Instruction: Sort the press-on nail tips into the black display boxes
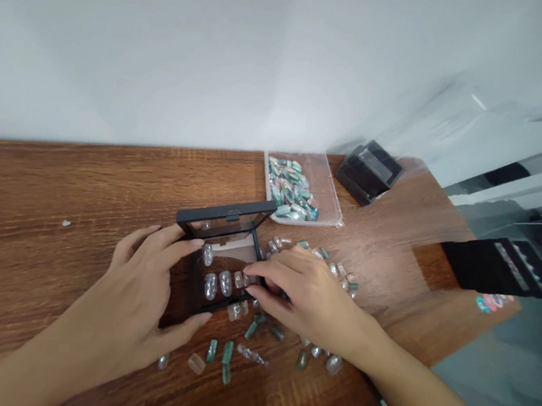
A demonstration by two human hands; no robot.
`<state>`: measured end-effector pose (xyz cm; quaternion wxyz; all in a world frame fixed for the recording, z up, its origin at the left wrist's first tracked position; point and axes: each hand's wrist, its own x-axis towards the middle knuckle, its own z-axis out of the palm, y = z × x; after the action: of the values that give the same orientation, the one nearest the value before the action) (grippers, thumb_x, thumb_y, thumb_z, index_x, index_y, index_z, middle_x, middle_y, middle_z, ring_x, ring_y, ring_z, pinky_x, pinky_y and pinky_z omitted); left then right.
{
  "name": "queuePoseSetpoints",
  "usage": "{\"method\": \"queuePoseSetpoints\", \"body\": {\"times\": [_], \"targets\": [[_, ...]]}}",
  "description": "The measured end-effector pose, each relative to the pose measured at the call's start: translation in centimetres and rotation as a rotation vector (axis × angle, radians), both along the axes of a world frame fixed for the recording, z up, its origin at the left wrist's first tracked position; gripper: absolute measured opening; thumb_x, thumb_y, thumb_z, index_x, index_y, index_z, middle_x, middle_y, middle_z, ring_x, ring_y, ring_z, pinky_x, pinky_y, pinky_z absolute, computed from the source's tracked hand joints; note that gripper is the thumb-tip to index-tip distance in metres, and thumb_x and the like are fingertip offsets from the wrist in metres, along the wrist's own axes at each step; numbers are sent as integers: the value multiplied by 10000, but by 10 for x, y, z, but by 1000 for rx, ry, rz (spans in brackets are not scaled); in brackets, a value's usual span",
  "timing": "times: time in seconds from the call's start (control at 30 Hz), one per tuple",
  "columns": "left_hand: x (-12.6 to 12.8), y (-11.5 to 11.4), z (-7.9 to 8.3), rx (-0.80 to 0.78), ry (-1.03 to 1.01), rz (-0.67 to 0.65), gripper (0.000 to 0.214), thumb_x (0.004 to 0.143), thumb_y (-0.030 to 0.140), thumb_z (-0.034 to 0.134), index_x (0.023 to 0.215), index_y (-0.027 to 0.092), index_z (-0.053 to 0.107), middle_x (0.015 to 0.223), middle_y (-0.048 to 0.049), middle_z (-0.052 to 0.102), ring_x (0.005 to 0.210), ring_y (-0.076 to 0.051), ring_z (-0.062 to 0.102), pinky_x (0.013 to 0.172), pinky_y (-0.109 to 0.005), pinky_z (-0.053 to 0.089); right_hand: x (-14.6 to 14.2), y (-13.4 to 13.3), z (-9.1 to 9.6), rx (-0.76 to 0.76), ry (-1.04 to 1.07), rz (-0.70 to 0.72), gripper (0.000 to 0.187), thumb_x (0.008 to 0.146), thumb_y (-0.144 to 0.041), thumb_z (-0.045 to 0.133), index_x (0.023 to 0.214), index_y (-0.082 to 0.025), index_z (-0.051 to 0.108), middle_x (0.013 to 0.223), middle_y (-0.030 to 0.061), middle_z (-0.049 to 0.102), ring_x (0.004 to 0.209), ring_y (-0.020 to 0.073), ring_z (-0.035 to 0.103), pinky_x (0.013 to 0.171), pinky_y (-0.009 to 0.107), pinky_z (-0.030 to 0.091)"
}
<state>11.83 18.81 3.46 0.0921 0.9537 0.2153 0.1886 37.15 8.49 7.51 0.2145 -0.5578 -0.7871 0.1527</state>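
A small black display case [224, 214] lies on the table with its windowed lid raised. My left hand [142, 296] grips it from the left, fingertips at the back and thumb at the front edge. Inside are a clear glittery press-on nail [208, 254] near the back left and a row of similar nails [226, 283] along the front. At the right end of that row, the thumb and index finger of my right hand [307, 291] pinch a small press-on nail [247, 279], partly hidden by the fingertips.
Loose green nails [227, 352] and clear nails lie scattered in front and to the right. Behind the case, a clear plastic tray [324, 196] holds many green and white nails. Black boxes [368, 171] stand at the back right; a black card [475, 263] overhangs the right edge.
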Motion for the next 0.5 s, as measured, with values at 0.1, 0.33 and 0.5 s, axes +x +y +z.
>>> {"method": "queuePoseSetpoints", "body": {"times": [0.1,0.33,0.5], "targets": [[0,0,1,1,7,-6,579,871,551,601,1284,156,507,1274,-156,576,1242,-386,536,1066,-615,391,0,0,-2,-2,-12,-12,158,1008,-266,575,1064,-175,691,810,9,692,704,144,583,682,299,399],[-1,0,-1,2,33,-19,618,874,560,608,1331,174,453,1276,-150,548,1289,-386,488,1092,-614,355,-1,0,-4,-3,-7,-21,157,1005,-255,564,1049,-182,696,812,11,701,719,149,604,688,302,404],[-1,0,-1,-8,49,-10,571,880,536,597,1291,161,471,1283,-153,555,1291,-379,486,1103,-606,344,-2,0,0,-18,15,-24,145,982,-249,599,1066,-174,690,791,7,680,699,145,581,682,292,409]]}}
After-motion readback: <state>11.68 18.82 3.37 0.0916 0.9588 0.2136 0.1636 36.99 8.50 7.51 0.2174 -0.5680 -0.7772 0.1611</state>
